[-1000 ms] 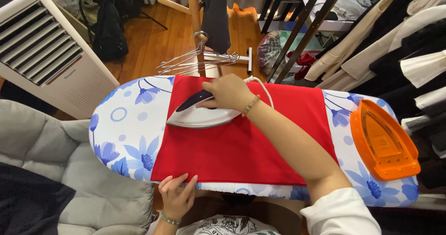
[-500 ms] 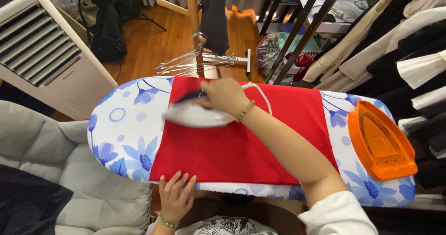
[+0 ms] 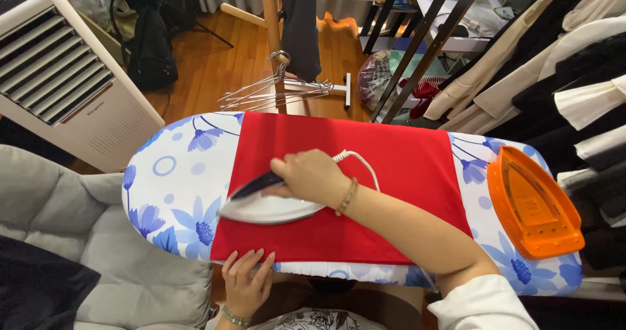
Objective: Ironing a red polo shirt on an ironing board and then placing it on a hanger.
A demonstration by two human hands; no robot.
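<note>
A red cloth (image 3: 404, 164) lies flat across a white ironing board with blue flowers (image 3: 173, 173). My right hand (image 3: 312, 177) grips the dark handle of a white iron (image 3: 261, 209), which rests on the cloth's near left part with its tip pointing left. A white cord (image 3: 362, 160) runs from the iron's back over the cloth. My left hand (image 3: 246, 281) presses flat on the near edge of the cloth, fingers spread, just below the iron.
An orange iron rest (image 3: 531, 203) sits on the board's right end. Wire hangers (image 3: 274, 92) hang on a wooden stand behind the board. A white air cooler (image 3: 59, 75) stands at left, a grey cushioned seat (image 3: 98, 252) at lower left, hanging clothes (image 3: 561, 62) at right.
My right hand has slid the iron from the far left part of the cloth toward me, to the near left part. My left hand has stayed on the near edge.
</note>
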